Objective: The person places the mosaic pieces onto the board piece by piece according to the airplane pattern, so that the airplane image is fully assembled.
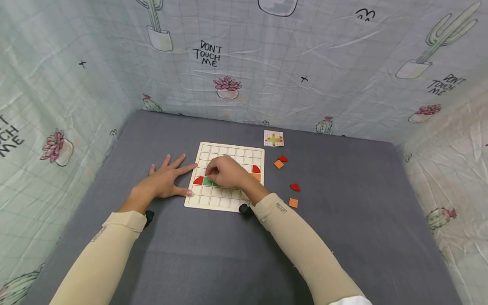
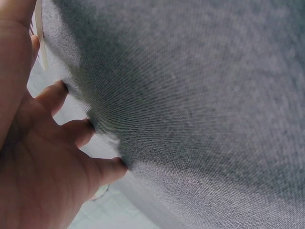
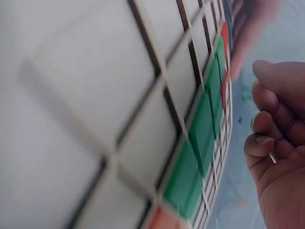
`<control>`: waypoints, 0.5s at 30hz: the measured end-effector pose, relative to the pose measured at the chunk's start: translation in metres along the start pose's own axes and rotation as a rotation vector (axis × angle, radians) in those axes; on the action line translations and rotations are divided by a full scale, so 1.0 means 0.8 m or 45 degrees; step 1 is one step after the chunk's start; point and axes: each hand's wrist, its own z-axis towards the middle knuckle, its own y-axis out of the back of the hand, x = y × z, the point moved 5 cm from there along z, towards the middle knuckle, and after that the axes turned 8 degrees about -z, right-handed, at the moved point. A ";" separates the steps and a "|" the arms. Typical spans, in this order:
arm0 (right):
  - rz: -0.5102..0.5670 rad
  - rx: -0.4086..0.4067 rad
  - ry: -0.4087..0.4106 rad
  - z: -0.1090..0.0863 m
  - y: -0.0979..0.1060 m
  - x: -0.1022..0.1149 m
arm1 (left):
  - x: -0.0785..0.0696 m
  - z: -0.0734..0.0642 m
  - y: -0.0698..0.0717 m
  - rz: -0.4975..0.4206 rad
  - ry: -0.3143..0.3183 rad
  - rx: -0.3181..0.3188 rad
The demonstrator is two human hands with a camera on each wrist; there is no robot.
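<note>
A pale square grid board (image 1: 213, 202) lies on the grey table. My left hand (image 1: 164, 180) is spread flat at the board's left side, its thumb and index fingertip at the edge; in the left wrist view its fingertips (image 2: 114, 167) press on the cloth. Over the board my right hand (image 1: 228, 171) has its fingers curled, close above a row of green tiles (image 3: 183, 186). Nothing shows between those fingers in the right wrist view. A red quarter-round tile (image 1: 198, 181) sits left of the green row; an orange tile (image 3: 164, 219) adjoins its near end.
At the board's right side sit another red tile (image 1: 256, 169) and an orange tile (image 1: 257, 176). A pattern card (image 1: 273, 138) lies behind. Loose red pieces (image 1: 295, 187) and orange squares (image 1: 293, 203) lie to the right. Printed cloth (image 1: 251, 101) walls the table.
</note>
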 end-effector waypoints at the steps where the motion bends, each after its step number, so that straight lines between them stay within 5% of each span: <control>1: 0.015 -0.008 -0.010 -0.005 0.006 -0.004 | 0.000 0.000 0.000 0.004 0.001 -0.001; 15: 0.123 -0.175 -0.217 -0.084 0.073 -0.104 | 0.004 0.004 -0.001 -0.009 -0.003 0.017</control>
